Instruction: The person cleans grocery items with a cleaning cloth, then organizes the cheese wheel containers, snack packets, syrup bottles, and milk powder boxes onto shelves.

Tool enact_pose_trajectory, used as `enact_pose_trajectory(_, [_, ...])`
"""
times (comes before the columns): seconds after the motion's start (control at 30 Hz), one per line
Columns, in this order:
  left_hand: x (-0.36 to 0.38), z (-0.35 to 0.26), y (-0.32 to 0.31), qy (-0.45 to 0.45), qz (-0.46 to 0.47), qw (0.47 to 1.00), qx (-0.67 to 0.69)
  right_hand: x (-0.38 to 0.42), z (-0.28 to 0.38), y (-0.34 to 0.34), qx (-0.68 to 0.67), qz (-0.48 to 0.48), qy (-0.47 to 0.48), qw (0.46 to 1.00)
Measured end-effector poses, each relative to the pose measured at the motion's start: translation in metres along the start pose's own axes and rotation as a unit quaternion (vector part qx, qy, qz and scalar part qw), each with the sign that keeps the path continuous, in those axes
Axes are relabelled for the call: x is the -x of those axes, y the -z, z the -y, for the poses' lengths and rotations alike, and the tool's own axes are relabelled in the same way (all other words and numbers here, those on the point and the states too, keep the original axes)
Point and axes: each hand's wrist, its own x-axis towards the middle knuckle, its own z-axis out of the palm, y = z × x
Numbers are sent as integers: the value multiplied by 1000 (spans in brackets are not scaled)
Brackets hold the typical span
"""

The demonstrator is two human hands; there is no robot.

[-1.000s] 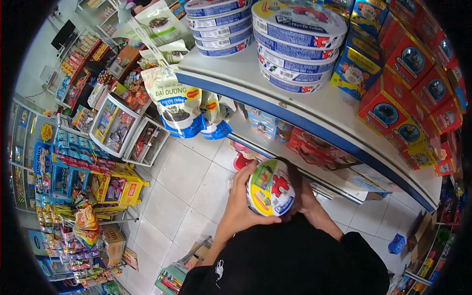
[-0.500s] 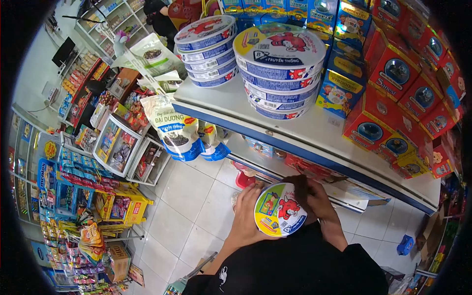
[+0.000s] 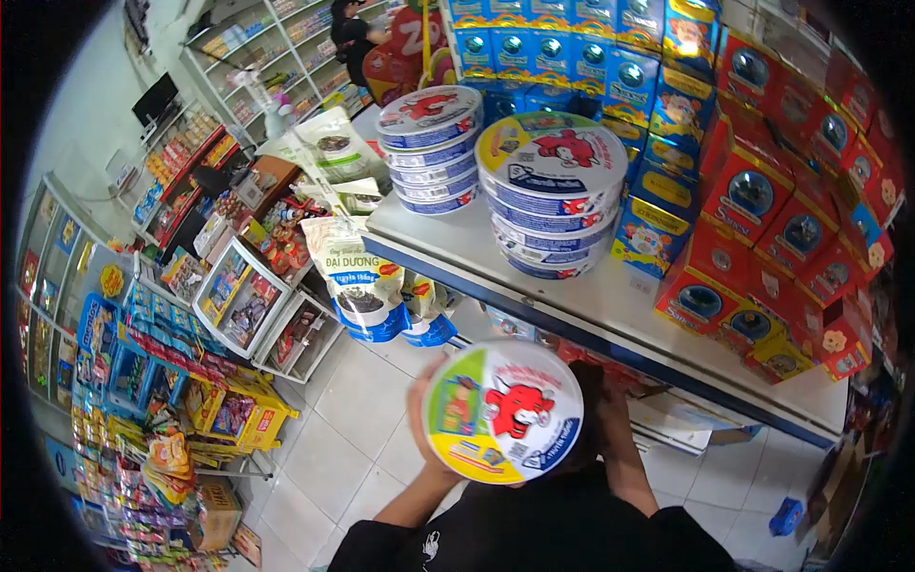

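A round cheese box (image 3: 505, 410) with a red cow on its lid is raised in front of my chest, lid facing up. My left hand (image 3: 421, 405) is closed around its left edge, the fingers partly hidden behind it. On the other side, my right hand (image 3: 618, 415) grips a dark cloth (image 3: 585, 396) close to the box's right edge; its fingers are blurred and partly covered. Two stacks of similar boxes stand on the shelf ahead: a left stack (image 3: 429, 157) and a wider right stack (image 3: 551, 195).
The white shelf (image 3: 448, 243) has a blue front edge. Blue boxes (image 3: 629, 86) and red boxes (image 3: 748, 195) are piled behind and right. Snack pouches (image 3: 353, 276) hang at its left end. Candy racks (image 3: 238, 415) stand left on the tiled floor (image 3: 357, 400). A person (image 3: 355, 43) is far back.
The cheese box has come up toward the camera and slightly left with my left hand. My right hand and the cloth have shifted slightly. The view has tilted upward.
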Motion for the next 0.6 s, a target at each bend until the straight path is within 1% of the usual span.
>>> enact_pose_trajectory(0.1, [-32,4,4,-4,-51,998,-26,11,-21,12,116,-10,101,988])
enact_pose_trajectory(0.13, [-41,4,6,-6,-69,997,-30,12,-28,19,174,-18,91,980])
enact_pose_trajectory(0.23, [-65,0,11,-20,-123,991,-40,18,-62,40,210,-48,77,973])
enact_pose_trajectory(0.27, [-74,0,13,-24,-140,989,-43,21,-67,43,248,-43,88,964])
enact_pose_trajectory(0.37, [-103,-1,15,-45,-193,979,-53,21,-80,55,327,127,-13,936])
enact_pose_trajectory(0.43, [-124,-4,16,-61,-230,969,-60,31,-73,39,432,196,-22,880])
enact_pose_trajectory(0.47, [-133,-7,18,-70,-249,964,-66,28,-78,39,463,268,4,845])
enact_pose_trajectory(0.57, [-170,-8,27,-86,-301,947,-74,27,-80,35,514,282,-9,810])
enact_pose_trajectory(0.6, [-186,-7,30,-89,-313,943,-67,26,-81,34,511,274,-20,814])
